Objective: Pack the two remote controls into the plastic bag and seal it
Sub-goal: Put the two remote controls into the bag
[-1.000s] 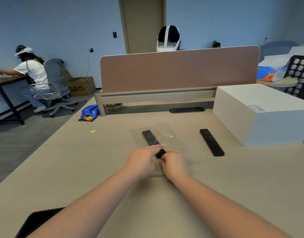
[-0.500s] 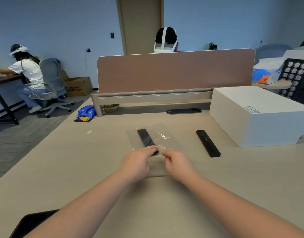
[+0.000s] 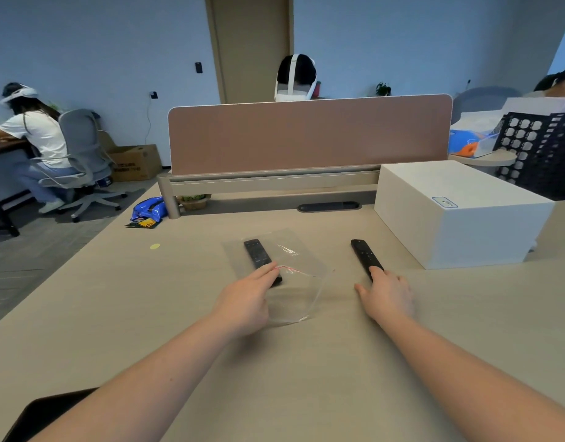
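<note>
A clear plastic bag (image 3: pixel 295 258) with a red zip line lies flat on the beige desk (image 3: pixel 306 362). One black remote (image 3: pixel 255 252) sits inside its left half. My left hand (image 3: pixel 246 301) pinches the upper lip of the bag's mouth and holds it raised, so the mouth gapes toward me. The second black remote (image 3: pixel 363 254) lies bare on the desk to the right of the bag. My right hand (image 3: pixel 388 295) rests with fingers spread on that remote's near end and covers it, with no closed grip visible.
A white box (image 3: pixel 459 218) stands just right of the second remote. A brown divider panel (image 3: pixel 306 135) closes the desk's far side. A blue snack bag (image 3: pixel 147 210) lies far left, a dark flat object (image 3: pixel 45 413) at the near left corner. A person sits at another desk.
My right hand let go of the bag's mouth and moved right onto the second remote. My left hand stayed on the bag, whose mouth now stands wider.
</note>
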`<act>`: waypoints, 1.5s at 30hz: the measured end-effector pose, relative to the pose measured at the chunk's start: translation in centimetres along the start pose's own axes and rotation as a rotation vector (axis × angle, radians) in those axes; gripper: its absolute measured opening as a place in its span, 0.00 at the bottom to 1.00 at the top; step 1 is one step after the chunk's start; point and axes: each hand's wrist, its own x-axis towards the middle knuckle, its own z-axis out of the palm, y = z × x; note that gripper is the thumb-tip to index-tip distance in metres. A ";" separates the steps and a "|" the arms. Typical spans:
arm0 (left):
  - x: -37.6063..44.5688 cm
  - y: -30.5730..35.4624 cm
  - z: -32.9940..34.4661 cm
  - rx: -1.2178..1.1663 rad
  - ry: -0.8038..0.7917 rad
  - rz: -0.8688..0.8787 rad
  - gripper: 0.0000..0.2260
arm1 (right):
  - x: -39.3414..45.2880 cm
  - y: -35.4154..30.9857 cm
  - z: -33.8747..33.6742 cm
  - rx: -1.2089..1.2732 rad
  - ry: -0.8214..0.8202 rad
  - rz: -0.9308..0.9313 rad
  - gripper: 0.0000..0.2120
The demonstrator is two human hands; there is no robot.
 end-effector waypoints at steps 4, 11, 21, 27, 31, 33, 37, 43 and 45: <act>-0.1 -0.2 -0.1 0.017 -0.007 0.005 0.30 | 0.6 0.0 0.1 0.048 0.011 0.043 0.18; 0.2 -0.2 0.3 0.016 -0.032 0.000 0.30 | 1.3 0.1 -0.2 0.065 0.042 0.072 0.14; 0.6 0.0 0.5 -0.044 -0.061 -0.045 0.32 | -2.6 -2.6 -5.4 0.575 0.168 -0.104 0.10; 0.8 1.0 0.7 -0.105 -0.089 -0.096 0.33 | -8.9 -4.7 -10.0 0.543 0.061 -0.324 0.14; 0.8 1.0 0.4 -0.117 -0.095 -0.134 0.34 | -11.6 -3.8 -10.4 0.340 -0.039 -0.373 0.10; 0.6 1.3 0.1 -0.109 -0.089 -0.135 0.35 | -12.2 -3.3 -10.1 0.224 -0.066 -0.400 0.11; 0.2 2.3 -0.4 -0.043 -0.105 -0.091 0.36 | -12.2 -3.3 -8.6 0.133 -0.052 -0.430 0.12; -0.1 2.2 -0.8 -0.013 -0.125 -0.005 0.38 | -10.8 -5.5 -4.9 0.089 0.000 -0.432 0.10; -0.1 2.0 -0.9 0.006 -0.139 0.008 0.37 | -10.0 -6.1 -3.6 0.042 0.005 -0.430 0.11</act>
